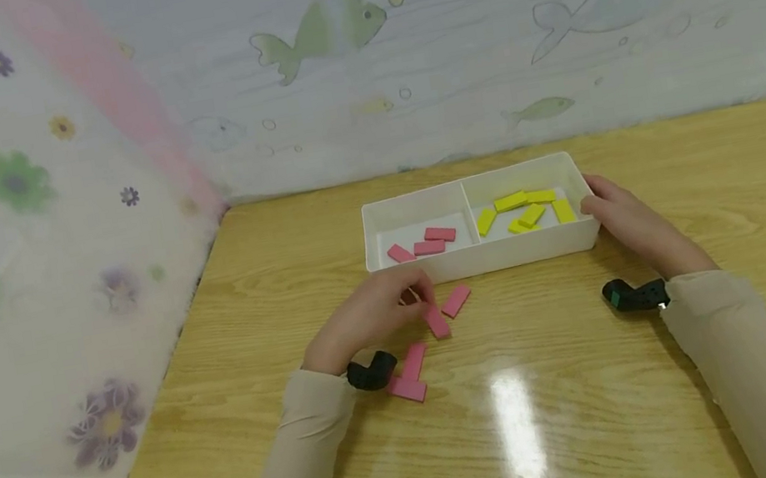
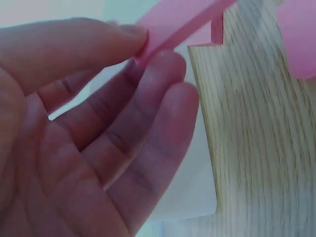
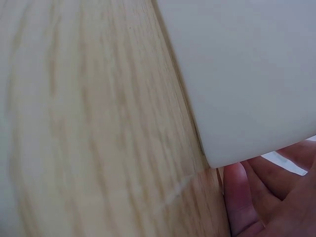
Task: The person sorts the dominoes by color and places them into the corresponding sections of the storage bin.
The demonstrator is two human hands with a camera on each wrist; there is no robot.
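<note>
Between the thumb and fingertips of my left hand (image 1: 369,315) is a flat pink block (image 1: 436,321), pinched at one end in the left wrist view, just in front of a white two-part box (image 1: 522,252). My right hand (image 1: 637,223) grips the box's right end, thumb at the rim and the other fingers along the outside. Its fingertips (image 3: 236,180) show at the bottom corner in the right wrist view. Three pink blocks (image 1: 440,234) lie in the left compartment, and several yellow blocks (image 1: 510,201) in the right one.
On the wooden table (image 1: 574,427), one pink block (image 1: 456,301) lies right of the held one. Two more, a slanted pink block (image 1: 415,359) and a pink block touching it (image 1: 410,390), lie nearer the left wrist. A fish-patterned wall (image 1: 450,92) stands behind the table.
</note>
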